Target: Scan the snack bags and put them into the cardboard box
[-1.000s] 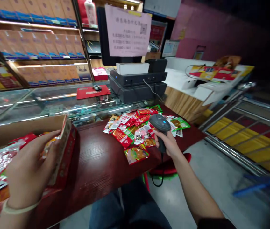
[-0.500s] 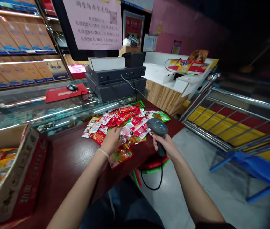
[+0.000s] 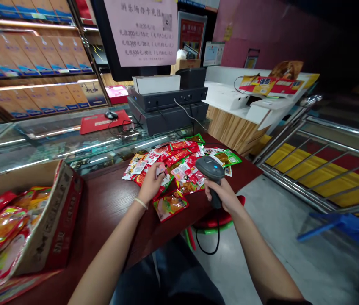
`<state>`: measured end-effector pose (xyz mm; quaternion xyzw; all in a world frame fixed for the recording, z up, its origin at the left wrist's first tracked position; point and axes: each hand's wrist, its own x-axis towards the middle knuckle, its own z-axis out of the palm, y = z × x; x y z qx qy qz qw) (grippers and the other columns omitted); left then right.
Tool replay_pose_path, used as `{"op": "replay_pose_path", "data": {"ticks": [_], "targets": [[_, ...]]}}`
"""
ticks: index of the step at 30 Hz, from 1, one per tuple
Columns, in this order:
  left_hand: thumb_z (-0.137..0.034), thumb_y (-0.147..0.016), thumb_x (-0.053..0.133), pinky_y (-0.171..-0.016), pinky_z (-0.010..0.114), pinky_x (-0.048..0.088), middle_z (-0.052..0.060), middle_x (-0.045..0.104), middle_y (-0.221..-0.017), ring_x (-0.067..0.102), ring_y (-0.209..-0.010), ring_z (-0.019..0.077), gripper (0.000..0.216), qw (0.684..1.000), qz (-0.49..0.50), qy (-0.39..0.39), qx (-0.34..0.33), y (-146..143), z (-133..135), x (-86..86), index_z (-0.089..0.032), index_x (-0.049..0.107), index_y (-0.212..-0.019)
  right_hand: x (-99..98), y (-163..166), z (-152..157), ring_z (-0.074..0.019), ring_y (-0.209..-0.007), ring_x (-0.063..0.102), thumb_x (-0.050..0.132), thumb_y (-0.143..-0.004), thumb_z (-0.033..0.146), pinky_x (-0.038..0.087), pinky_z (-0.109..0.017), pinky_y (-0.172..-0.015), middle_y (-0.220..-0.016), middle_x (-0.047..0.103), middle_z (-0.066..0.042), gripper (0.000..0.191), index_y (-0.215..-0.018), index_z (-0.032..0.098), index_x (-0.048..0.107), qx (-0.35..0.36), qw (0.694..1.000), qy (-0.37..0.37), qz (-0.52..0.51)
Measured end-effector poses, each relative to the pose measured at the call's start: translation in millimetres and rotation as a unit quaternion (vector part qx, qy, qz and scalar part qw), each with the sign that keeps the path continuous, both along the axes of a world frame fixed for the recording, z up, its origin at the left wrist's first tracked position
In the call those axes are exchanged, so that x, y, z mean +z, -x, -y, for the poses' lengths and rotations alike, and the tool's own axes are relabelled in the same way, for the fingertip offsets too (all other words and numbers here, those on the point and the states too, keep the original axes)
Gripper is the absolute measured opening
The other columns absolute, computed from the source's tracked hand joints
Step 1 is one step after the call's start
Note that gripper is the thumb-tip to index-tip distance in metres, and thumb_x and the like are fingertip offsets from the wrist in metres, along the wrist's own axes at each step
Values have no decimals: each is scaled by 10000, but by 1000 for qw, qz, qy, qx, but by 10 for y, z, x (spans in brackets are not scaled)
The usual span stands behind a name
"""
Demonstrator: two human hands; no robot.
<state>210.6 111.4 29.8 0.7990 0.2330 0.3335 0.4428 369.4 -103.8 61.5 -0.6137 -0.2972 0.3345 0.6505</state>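
Your right hand (image 3: pixel 223 195) is clenched round the grip of one black scanner (image 3: pixel 210 168), its head tipped towards the pile of snack packets (image 3: pixel 184 157) at the far right end of the dark red surface (image 3: pixel 112 212). One cable (image 3: pixel 213 241) hangs from the scanner's grip in a loop below the surface edge. Your left hand (image 3: pixel 150 183) has its fingers pinched on one packet (image 3: pixel 161 169) at the near left edge of the pile. The pile overlaps too much for an exact count, though it runs to well over a dozen, mostly red with a few green. One orange packet (image 3: pixel 170 204) lies just near of the pile, between your two hands. At the near left stands one open cardboard box (image 3: pixel 54 220) holding more packets, several in view. Beyond the surface, on the glass counter (image 3: pixel 55 144), sit one black till (image 3: pixel 169 108), one mouse (image 3: pixel 111 115) and one red pad (image 3: pixel 98 123). One red stool (image 3: pixel 220 220) stands below your right hand.
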Motion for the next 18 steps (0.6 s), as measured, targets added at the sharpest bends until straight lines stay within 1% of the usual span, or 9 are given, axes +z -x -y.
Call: {"op": "replay_pose_path", "data": {"ticks": [2,3,5,7,10,12,15,16,18], "targets": [[-201,-795,632,-965,373,454,53,627,-1153,591,-1064,221,424,991,61,119,-2,185,-67,66,-234,549,-1210,30,62,-105,-93,-400,472,715,-780,400,388,-228,-416,-530,531,37,316,-640,182,534,7,1000,-10,-10],[-208,-775,666,-926,355,480,50,635,-1150,611,-1026,209,474,978,94,185,-10,288,-96,92,-245,533,-1228,41,98,-163,-93,-399,474,720,-773,402,387,-228,-411,-536,531,39,313,-647,183,534,13,1000,-12,-12],[-196,-723,736,-832,316,520,41,660,-1114,645,-925,177,595,938,156,310,-26,498,-150,115,-268,480,-1255,62,185,-292,-93,-394,472,719,-771,410,379,-226,-400,-533,530,40,322,-642,186,528,33,999,-11,-10],[-167,-688,778,-751,272,535,22,685,-1032,657,-828,142,611,891,211,401,-27,693,-205,96,-265,472,-1208,87,297,-430,-93,-387,464,717,-768,416,364,-222,-387,-521,525,43,318,-648,189,530,52,999,-4,-12],[-152,-721,762,-696,221,540,20,692,-958,654,-758,107,434,836,281,472,-10,921,-305,5,-208,543,-1091,127,510,-633,-88,-373,446,720,-760,423,350,-219,-376,-505,516,48,310,-661,191,540,60,998,6,-14],[-121,-788,690,-683,191,538,23,687,-947,646,-732,81,337,796,323,512,-13,1019,-376,-66,-189,577,-1097,144,669,-751,-87,-361,437,723,-749,437,349,-223,-376,-485,507,47,332,-640,192,526,58,998,9,1],[-72,-864,555,-580,140,493,31,680,-940,616,-659,48,282,730,361,580,-37,1109,-460,-130,-174,594,-1125,150,893,-891,-92,-355,432,722,-742,469,351,-227,-378,-460,495,52,353,-647,200,515,79,996,15,24],[-96,-889,524,-544,141,476,47,682,-951,606,-635,50,248,709,363,603,-47,1132,-476,-131,-162,598,-1117,148,956,-928,-93,-353,429,725,-739,479,345,-227,-376,-456,492,55,354,-663,202,518,92,995,20,30],[-241,-937,497,-511,172,468,95,685,-985,596,-610,73,227,676,347,646,-71,1179,-488,-101,-135,607,-1105,139,1056,-988,-93,-349,422,736,-725,501,331,-226,-371,-455,491,60,365,-695,207,522,114,992,30,39]]}}
